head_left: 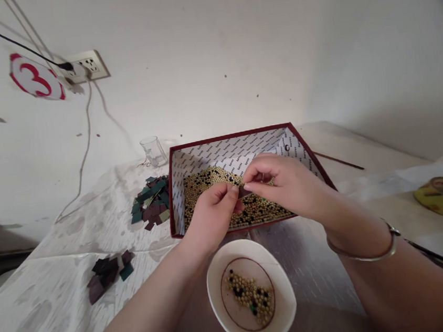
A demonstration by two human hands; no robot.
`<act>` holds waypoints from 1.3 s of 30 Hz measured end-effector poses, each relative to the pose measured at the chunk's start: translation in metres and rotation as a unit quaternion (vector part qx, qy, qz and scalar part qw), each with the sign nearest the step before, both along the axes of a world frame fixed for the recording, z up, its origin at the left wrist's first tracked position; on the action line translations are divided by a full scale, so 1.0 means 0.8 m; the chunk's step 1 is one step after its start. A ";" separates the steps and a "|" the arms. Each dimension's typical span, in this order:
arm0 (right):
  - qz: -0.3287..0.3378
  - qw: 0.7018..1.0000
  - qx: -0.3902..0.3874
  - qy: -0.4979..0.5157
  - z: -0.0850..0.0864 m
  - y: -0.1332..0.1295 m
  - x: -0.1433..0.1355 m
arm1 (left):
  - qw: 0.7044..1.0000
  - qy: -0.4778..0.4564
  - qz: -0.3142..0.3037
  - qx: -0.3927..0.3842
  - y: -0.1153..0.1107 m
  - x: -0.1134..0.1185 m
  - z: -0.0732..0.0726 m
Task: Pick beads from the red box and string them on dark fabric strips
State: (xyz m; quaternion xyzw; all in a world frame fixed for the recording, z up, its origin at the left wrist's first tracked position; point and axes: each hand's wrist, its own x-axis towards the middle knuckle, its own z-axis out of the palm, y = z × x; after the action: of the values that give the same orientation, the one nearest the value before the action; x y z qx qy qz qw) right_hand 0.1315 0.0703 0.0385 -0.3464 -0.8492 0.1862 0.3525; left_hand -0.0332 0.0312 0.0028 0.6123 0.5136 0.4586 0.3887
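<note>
Left hand (215, 209) and right hand (286, 180) were pinched nearly together, contents unclear, above beads (203, 185) in the crosswise box (220, 156).

One bangle (374, 259), otherwise bare.
The left hand (218, 204) and left arm (153, 305) are bare as far as they show. The right hand (284, 181) and right arm (349, 213) are bare too, apart from the bangle a little up from the wrist: a thin, smooth, rounded metal band, silvery with a faint warm sheen, and a small knob (394, 230) on one side.
</note>
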 end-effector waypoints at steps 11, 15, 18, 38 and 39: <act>0.024 0.998 0.054 -0.008 -0.012 0.007 -0.009 | 0.996 -0.088 0.020 -0.018 0.002 0.002 0.002; 0.022 0.999 0.019 0.040 -0.019 0.012 -0.012 | 0.997 -0.071 0.019 -0.008 0.002 0.000 0.001; 0.013 0.994 -0.060 0.086 -0.025 0.015 -0.012 | 0.998 -0.052 0.018 0.012 0.004 -0.002 -0.002; 0.073 0.968 -0.229 0.075 -0.019 0.003 -0.013 | 0.999 0.004 0.007 0.033 0.005 -0.005 -0.004; 0.064 0.971 -0.220 0.073 -0.019 0.003 -0.014 | 0.999 0.007 0.006 0.032 0.005 -0.005 -0.004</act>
State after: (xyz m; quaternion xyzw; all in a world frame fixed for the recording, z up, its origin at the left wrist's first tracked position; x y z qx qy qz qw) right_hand 0.1202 0.0729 0.0235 -0.3460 -0.7796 0.4156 0.3158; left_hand -0.0370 0.0349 -0.0002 0.6248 0.5048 0.4727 0.3625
